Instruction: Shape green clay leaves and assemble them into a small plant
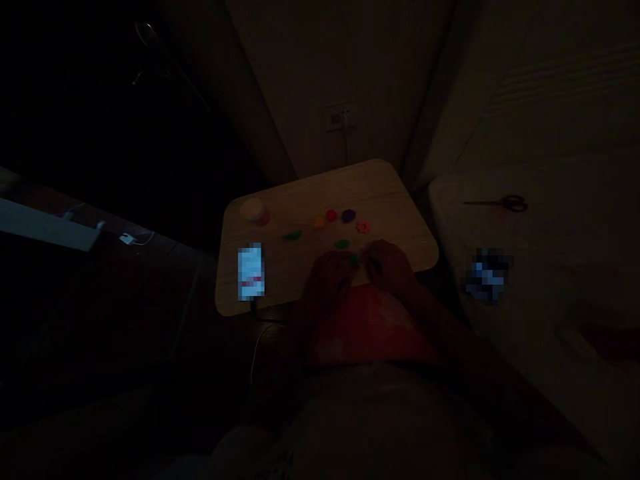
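Observation:
In the dim light my left hand (331, 272) rests at the near edge of the small table with curled fingers. At its fingertips is a small green piece of modelling clay (353, 258), which the fingers appear to grip. My right hand (387, 261) is close beside it, fingers bent inward and closed; whatever they hold is hidden. Just beyond the hands lie a flat green clay piece (342, 244) and a pink flower-like clay shape (363, 227). Further back are a purple lump (349, 215), a red ball (331, 215) and an orange lump (319, 223).
Another green leaf-like piece (293, 235) lies left on the wooden table (280, 287). A lidded tub (256, 211) stands at the back left, and a lit phone (251, 272) with a cable lies in front. Scissors (500, 203) rest on the pale surface at right.

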